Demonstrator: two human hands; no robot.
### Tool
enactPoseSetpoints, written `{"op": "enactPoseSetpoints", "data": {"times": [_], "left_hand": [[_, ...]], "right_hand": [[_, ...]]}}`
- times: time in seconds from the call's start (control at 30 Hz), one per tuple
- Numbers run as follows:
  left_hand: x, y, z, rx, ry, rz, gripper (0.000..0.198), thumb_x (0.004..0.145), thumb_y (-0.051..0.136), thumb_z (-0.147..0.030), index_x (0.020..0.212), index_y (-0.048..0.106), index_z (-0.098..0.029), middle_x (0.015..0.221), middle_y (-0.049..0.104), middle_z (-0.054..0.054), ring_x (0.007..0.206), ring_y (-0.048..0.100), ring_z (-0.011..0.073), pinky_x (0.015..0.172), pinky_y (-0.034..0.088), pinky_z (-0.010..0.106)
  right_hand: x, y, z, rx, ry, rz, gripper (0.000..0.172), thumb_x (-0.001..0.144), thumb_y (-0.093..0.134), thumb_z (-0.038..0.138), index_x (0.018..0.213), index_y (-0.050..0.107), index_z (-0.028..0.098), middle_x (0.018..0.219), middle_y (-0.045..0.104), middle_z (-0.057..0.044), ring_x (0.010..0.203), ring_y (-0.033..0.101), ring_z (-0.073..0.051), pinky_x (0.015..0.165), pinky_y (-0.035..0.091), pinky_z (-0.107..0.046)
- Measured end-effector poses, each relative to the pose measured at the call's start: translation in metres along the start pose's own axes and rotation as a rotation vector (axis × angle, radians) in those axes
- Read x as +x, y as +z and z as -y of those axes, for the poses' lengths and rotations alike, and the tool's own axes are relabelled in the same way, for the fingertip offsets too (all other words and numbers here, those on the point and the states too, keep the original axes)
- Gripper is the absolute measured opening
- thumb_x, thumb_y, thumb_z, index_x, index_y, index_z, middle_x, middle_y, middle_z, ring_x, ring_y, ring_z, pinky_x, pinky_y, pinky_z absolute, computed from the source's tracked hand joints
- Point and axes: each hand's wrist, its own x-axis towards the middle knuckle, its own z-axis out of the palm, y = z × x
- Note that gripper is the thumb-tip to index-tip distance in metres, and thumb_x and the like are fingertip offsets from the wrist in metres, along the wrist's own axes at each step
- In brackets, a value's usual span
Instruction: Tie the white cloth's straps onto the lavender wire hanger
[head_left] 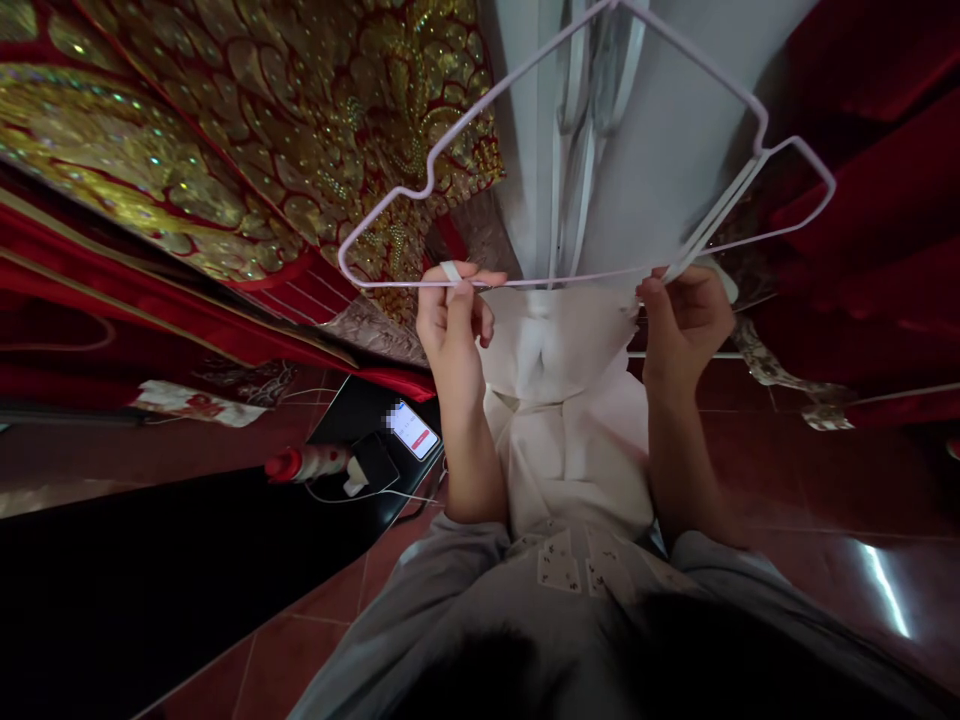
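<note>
A pale pink hanger [517, 83] stands out in front of me, its lower bar running across both hands. Below that bar hangs a white garment [562, 345] with a wide, straight top edge. My left hand [454, 320] is closed at the bar's left part, a white strap [450, 270] passing over its index finger. At the garment's upper right corner, my right hand [686, 315] pinches another white strap [720, 215]. This strap runs up to the hanger's right notch and loops there. Part of the right grip is hidden behind the fingers.
Gold sequined clothing [262, 100] hangs close on the left, and dark red garments [870, 230] hang on the right. A black tabletop [187, 570] at lower left bears a lit phone [415, 430], a red-capped bottle [319, 461] and a white cable. Behind the hanger is a pale grey surface [675, 130].
</note>
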Motion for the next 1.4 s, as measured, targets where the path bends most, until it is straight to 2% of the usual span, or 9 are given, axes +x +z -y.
{"op": "enactPoseSetpoints", "data": {"times": [0.27,0.5,0.63,0.8,0.87,0.97,1.13,1.27,1.4], "left_hand": [[0.001,-0.002,-0.004,0.070,0.031,-0.022,0.008,0.100,0.066,-0.024,0.092,0.067,-0.022,0.087,0.078,0.003,0.046,0.037,0.0085,0.044,0.028,0.025],[0.001,-0.002,-0.004,0.025,0.033,0.021,0.009,0.100,0.069,-0.026,0.094,0.067,-0.020,0.087,0.078,0.005,0.045,0.035,0.0078,0.043,0.027,0.025],[0.003,-0.006,-0.006,0.076,0.023,0.012,0.015,0.100,0.072,-0.033,0.094,0.065,-0.020,0.087,0.078,0.004,0.045,0.034,0.0077,0.042,0.027,0.023],[0.009,-0.015,-0.005,0.090,0.034,0.047,0.013,0.099,0.071,-0.031,0.095,0.066,-0.020,0.086,0.078,0.004,0.043,0.032,0.0063,0.041,0.025,0.022],[0.010,-0.018,-0.006,0.100,0.016,0.051,0.015,0.098,0.073,-0.032,0.095,0.066,-0.020,0.086,0.077,0.005,0.043,0.032,0.0062,0.040,0.026,0.022],[0.010,-0.020,-0.006,0.113,-0.010,0.048,0.017,0.098,0.074,-0.035,0.094,0.066,-0.021,0.086,0.077,0.004,0.044,0.033,0.0065,0.040,0.027,0.021],[0.008,-0.020,-0.005,0.075,-0.043,0.056,0.018,0.097,0.077,-0.036,0.093,0.067,-0.022,0.088,0.076,0.003,0.043,0.032,0.0062,0.039,0.025,0.021],[0.009,-0.019,-0.003,0.071,-0.102,0.032,0.019,0.097,0.078,-0.036,0.093,0.066,-0.022,0.090,0.077,0.003,0.043,0.033,0.0062,0.039,0.026,0.022],[0.010,-0.017,-0.001,0.069,-0.137,-0.001,0.017,0.098,0.077,-0.033,0.094,0.066,-0.022,0.090,0.076,0.003,0.043,0.035,0.0060,0.039,0.028,0.022]], "right_hand": [[-0.008,0.005,0.022,0.057,0.014,-0.165,0.022,0.088,0.081,0.041,0.094,0.066,0.025,0.075,0.066,0.004,0.061,0.064,-0.012,0.058,0.053,-0.030],[-0.002,0.002,0.018,-0.088,-0.026,0.110,0.011,0.087,0.077,0.029,0.098,0.073,0.027,0.099,0.065,-0.001,0.092,0.063,-0.014,0.077,0.053,-0.030],[-0.007,0.000,0.029,-0.114,0.029,0.226,0.009,0.091,0.072,0.026,0.100,0.073,0.028,0.097,0.070,0.000,0.088,0.063,-0.014,0.079,0.052,-0.031],[-0.002,-0.007,0.053,-0.122,-0.029,0.189,0.005,0.092,0.074,0.030,0.088,0.075,0.028,0.076,0.065,0.002,0.072,0.061,-0.013,0.074,0.053,-0.034],[0.012,-0.004,0.059,-0.007,-0.091,0.187,0.012,0.093,0.074,0.032,0.104,0.079,0.033,0.085,0.073,0.001,0.076,0.068,-0.015,0.074,0.057,-0.036],[0.041,0.004,0.058,0.133,-0.221,0.209,0.039,0.094,0.074,0.036,0.133,0.073,0.043,0.128,0.077,0.002,0.109,0.077,-0.022,0.078,0.063,-0.037],[0.083,-0.021,0.014,0.102,-0.403,-0.018,0.042,0.097,0.072,0.026,0.135,0.072,0.045,0.145,0.070,0.009,0.142,0.064,-0.026,0.097,0.063,-0.034],[0.086,-0.063,-0.028,-0.057,-0.379,-0.235,0.037,0.100,0.067,0.032,0.134,0.072,0.045,0.134,0.076,0.006,0.118,0.078,-0.025,0.098,0.066,-0.042],[0.061,-0.060,-0.008,-0.028,-0.361,-0.307,0.040,0.100,0.060,0.023,0.117,0.076,0.056,0.113,0.080,0.015,0.105,0.081,-0.021,0.090,0.067,-0.040]]}}
